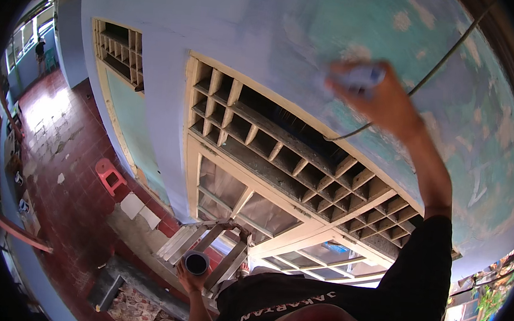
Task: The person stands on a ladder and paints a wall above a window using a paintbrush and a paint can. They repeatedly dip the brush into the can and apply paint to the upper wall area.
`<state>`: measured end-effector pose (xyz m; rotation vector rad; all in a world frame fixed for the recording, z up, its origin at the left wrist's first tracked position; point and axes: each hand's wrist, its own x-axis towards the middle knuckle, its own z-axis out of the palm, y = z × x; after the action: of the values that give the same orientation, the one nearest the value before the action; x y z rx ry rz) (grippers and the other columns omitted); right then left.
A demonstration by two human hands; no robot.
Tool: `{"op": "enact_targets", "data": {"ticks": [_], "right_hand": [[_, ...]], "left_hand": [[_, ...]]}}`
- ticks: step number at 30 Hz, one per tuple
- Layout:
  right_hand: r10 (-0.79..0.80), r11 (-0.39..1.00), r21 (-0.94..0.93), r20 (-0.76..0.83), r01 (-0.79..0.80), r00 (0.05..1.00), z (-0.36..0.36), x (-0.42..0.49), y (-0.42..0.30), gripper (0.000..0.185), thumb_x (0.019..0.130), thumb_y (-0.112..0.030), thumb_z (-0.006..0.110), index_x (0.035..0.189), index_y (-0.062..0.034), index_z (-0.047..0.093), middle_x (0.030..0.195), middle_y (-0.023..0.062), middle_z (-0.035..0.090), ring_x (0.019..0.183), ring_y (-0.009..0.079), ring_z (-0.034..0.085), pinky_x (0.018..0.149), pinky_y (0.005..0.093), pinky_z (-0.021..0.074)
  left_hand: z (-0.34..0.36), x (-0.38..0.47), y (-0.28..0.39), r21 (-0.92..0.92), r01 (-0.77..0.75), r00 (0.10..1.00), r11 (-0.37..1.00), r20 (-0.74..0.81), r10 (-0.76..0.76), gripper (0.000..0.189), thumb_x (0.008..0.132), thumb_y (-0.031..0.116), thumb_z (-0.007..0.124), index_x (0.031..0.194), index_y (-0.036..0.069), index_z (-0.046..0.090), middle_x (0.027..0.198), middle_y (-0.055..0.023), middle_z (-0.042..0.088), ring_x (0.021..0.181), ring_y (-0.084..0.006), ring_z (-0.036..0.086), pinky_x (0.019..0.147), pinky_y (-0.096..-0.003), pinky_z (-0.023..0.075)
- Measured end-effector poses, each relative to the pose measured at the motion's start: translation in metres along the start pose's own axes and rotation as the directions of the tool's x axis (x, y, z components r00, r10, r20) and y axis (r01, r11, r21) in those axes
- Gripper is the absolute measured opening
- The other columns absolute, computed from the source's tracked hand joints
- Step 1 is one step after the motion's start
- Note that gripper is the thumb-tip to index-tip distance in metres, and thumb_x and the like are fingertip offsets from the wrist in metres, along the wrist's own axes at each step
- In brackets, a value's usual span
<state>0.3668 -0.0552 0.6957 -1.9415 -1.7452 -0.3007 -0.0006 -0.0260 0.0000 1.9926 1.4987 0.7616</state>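
Observation:
My right hand (386,98), raised and blurred, grips a pale, whitish-blue object (362,77) against the wall above the window vent; the blur hides what exactly it is. Around it the wall (382,30) shows worn turquoise paint with bare patches, and smooth lavender paint to the left. Low at my waist, my left hand (193,279) holds a round cup (196,262) whose inside looks dark. The wooden or metal ladder (227,261) stands close beside that hand. A cream wooden lattice vent (275,148) runs below my right hand.
A dark cable (447,55) crosses the wall and enters the vent. Glazed window panels (245,200) sit below it. On the red tiled floor (69,156) are a red plastic stool (109,176) and a dark-framed piece with patterned fabric (133,306). Far left, another person (40,53) stands.

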Motion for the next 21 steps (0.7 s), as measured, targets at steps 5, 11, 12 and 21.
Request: {"op": "enact_targets", "data": {"ticks": [5,11,12,21], "right_hand": [[-0.266,0.951,-0.252,-0.372,0.178,0.89,-0.055,0.098,0.003,0.019,0.098,-0.016,0.079,0.108,-0.0004,0.075,0.075,0.0056,0.07,0.065,0.0108,0.066,0.059,0.0285,0.0506],[-0.492,0.866,-0.244,-0.575,0.437,0.654,-0.052,0.177,-0.015,0.011,0.096,-0.008,0.076,0.097,0.0024,0.074,0.072,0.007,0.069,0.058,0.0126,0.062,0.053,0.0305,0.0475],[-0.582,0.812,-0.368,-0.555,0.453,0.594,-0.05,0.187,-0.013,0.011,0.096,-0.008,0.076,0.097,0.0024,0.073,0.072,0.0072,0.069,0.059,0.0135,0.063,0.054,0.0318,0.0475],[-0.644,0.745,-0.494,-0.362,0.448,0.673,-0.022,0.164,-0.008,0.009,0.094,-0.006,0.074,0.1,0.0006,0.072,0.072,0.0059,0.067,0.068,0.0148,0.063,0.062,0.0336,0.0477]], "left_hand": [[0.004,0.003,0.003,-0.025,-0.082,0.997,0.996,-0.015,0.082,0.109,0.058,0.047,0.091,0.149,0.006,0.048,0.135,-0.0215,0.062,0.127,-0.0454,0.058,0.11,-0.0571,0.0461],[0.007,0.002,0.002,-0.035,-0.082,0.995,0.996,-0.054,0.08,0.109,0.057,0.046,0.091,0.15,0.007,0.048,0.135,-0.0208,0.062,0.125,-0.0455,0.059,0.11,-0.0571,0.0461],[0.006,0.001,0.002,-0.024,-0.088,0.995,0.996,-0.059,0.086,0.109,0.057,0.046,0.091,0.15,0.007,0.048,0.136,-0.0206,0.062,0.125,-0.0455,0.059,0.109,-0.0571,0.0461],[0.002,0.0,0.004,-0.044,-0.096,0.993,0.994,-0.079,0.092,0.102,0.061,0.048,0.09,0.145,0.005,0.052,0.133,-0.0221,0.063,0.124,-0.0453,0.059,0.108,-0.056,0.0466]]}}
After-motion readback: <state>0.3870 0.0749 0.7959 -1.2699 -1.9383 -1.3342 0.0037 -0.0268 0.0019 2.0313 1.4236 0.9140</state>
